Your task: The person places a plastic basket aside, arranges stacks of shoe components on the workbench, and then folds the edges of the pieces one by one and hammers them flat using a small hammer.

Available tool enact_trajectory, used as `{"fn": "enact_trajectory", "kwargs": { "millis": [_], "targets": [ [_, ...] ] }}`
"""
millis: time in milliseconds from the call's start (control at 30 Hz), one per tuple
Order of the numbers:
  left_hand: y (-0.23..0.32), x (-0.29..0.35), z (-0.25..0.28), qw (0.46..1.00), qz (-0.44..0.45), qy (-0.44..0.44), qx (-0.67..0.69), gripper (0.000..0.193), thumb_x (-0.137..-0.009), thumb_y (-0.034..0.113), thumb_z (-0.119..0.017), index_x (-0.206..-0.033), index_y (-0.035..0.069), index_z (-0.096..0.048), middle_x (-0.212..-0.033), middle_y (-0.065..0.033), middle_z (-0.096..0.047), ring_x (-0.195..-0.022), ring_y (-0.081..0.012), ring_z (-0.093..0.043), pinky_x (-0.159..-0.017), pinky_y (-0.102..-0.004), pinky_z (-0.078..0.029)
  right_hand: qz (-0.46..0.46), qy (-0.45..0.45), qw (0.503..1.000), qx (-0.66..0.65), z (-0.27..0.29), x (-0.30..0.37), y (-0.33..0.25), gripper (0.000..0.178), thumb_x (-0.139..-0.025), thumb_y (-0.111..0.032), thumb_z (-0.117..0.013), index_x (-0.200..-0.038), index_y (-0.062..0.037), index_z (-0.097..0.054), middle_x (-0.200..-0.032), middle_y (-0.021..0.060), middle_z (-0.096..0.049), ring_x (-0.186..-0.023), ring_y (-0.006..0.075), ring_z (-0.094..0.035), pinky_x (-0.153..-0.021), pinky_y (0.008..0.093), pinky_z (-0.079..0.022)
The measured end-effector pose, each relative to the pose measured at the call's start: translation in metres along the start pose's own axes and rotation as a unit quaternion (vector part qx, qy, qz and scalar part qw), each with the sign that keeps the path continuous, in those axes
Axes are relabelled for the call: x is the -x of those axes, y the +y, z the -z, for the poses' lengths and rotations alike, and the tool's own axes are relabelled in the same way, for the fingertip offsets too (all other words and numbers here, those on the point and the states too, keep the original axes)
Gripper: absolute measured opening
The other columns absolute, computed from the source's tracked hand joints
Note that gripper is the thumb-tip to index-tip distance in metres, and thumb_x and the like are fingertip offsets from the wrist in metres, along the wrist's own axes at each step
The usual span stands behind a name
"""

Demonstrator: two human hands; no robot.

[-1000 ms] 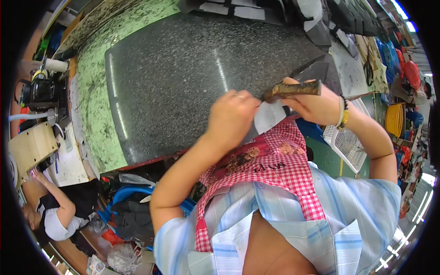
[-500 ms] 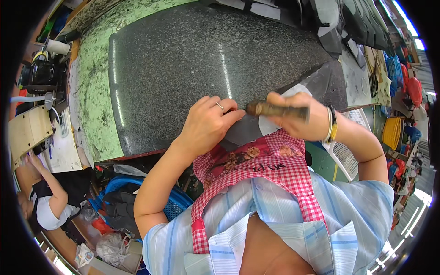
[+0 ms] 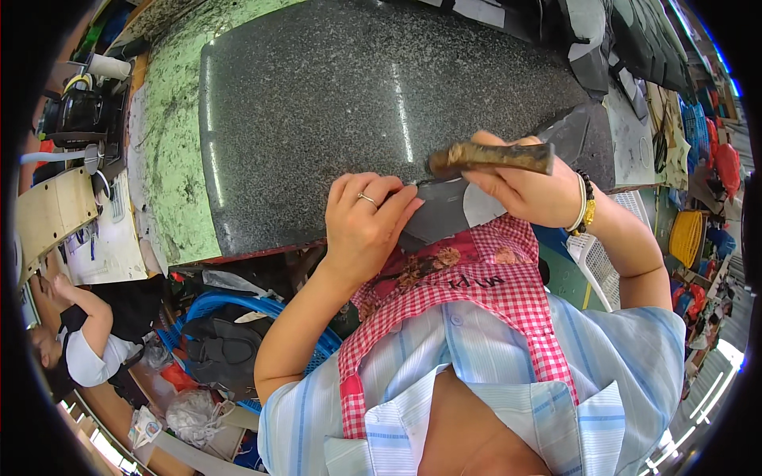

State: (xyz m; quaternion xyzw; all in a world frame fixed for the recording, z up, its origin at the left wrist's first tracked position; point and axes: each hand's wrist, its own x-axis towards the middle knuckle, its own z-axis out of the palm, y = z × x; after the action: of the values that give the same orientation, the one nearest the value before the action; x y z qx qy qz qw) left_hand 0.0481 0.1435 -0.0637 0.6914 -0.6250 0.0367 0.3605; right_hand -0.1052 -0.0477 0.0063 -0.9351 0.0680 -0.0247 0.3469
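My right hand [image 3: 528, 186] is closed around a hammer [image 3: 500, 157] with a worn brown handle. The hammer's darker end sits low over the slab's near edge, close to my left fingertips. With thumb and forefinger together, my left hand [image 3: 365, 222] pinches the edge of a dark grey sheet of leather-like material [image 3: 436, 210]. This sheet lies over the near edge of the speckled black stone slab [image 3: 317, 103] and hangs toward my apron. A pale grey patch [image 3: 482, 208] shows on it beneath my right hand.
More dark pieces [image 3: 587, 47] are heaped at the far right, and another dark sheet [image 3: 583, 135] lies at the slab's right. A blue basket [image 3: 208, 305] of dark pieces stands below left, a white crate [image 3: 605, 266] below right. Another person [image 3: 91, 333] works at far left.
The hammer, blurred before, is now sharper and its handle end has risen toward the slab. My left hand stays at the sheet's edge. The whole view has shifted slightly.
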Motion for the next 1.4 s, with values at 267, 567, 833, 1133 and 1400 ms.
{"fn": "enact_trajectory", "kwargs": {
  "millis": [267, 567, 833, 1133, 1400],
  "targets": [
    [-0.003, -0.003, 0.005, 1.0, 0.004, -0.014, -0.013, 0.019, -0.071, 0.016, -0.079, -0.087, 0.01, -0.072, -0.091, -0.0013, -0.065, -0.087, -0.0231, -0.06, -0.079, -0.0384, -0.045, -0.026, -0.162, 0.984, 0.069, 0.002, -0.015, -0.02, 0.028, -0.083, -0.011, -0.063, -0.109, -0.0044, -0.058, -0.077, 0.0147, -0.065, -0.066, 0.0379, -0.064, -0.058, 0.0478, -0.051],
    [0.081, -0.053, -0.027, 0.988, -0.064, -0.141, -0.026, 0.065, -0.071, 0.026, -0.079, -0.13, 0.008, -0.056, -0.116, -0.0142, -0.06, -0.102, -0.0314, -0.057, -0.085, -0.0417, -0.046, -0.161, 0.16, 0.931, -0.285, 0.068, 0.019, 0.028, 0.02, -0.1, -0.024, -0.054, -0.099, -0.0045, -0.058, -0.066, -0.0031, -0.048, -0.052, 0.0071, -0.047, -0.046, 0.0247, -0.038],
    [0.004, -0.133, 0.067, 0.977, 0.007, 0.142, -0.159, 0.043, -0.091, -0.007, -0.047, -0.133, -0.001, -0.054, -0.125, -0.0215, -0.063, -0.114, -0.0363, -0.062, -0.097, -0.0399, -0.049, -0.235, 0.398, 0.826, -0.323, 0.127, 0.159, 0.088, 0.022, -0.101, -0.027, -0.053, -0.114, -0.0104, -0.049, -0.066, -0.0067, -0.039, -0.049, 0.0024, -0.037, -0.042, 0.019, -0.032],
    [0.06, -0.237, -0.052, 0.954, -0.259, 0.0, -0.149, 0.059, -0.075, 0.017, -0.077, -0.128, 0.005, -0.054, -0.138, -0.0125, -0.054, -0.131, -0.0292, -0.048, -0.109, -0.0439, -0.035, -0.238, 0.416, 0.864, 0.157, 0.183, 0.094, 0.178, 0.048, -0.075, -0.028, -0.075, -0.113, -0.0031, -0.057, -0.069, 0.007, -0.058, -0.061, 0.0269, -0.06, -0.06, 0.0397, -0.049],
    [0.095, -0.282, -0.121, 0.838, -0.482, -0.147, -0.209, 0.016, -0.076, 0.012, -0.06, -0.09, 0.005, -0.058, -0.09, -0.0094, -0.06, -0.091, -0.0249, -0.06, -0.084, -0.0356, -0.048, -0.239, 0.342, 0.839, 0.349, 0.166, 0.022, 0.202, 0.06, -0.072, -0.034, -0.08, -0.109, -0.0054, -0.042, -0.086, 0.0174, -0.067, -0.08, 0.0386, -0.068, -0.067, 0.0477, -0.053]
  ]
}}
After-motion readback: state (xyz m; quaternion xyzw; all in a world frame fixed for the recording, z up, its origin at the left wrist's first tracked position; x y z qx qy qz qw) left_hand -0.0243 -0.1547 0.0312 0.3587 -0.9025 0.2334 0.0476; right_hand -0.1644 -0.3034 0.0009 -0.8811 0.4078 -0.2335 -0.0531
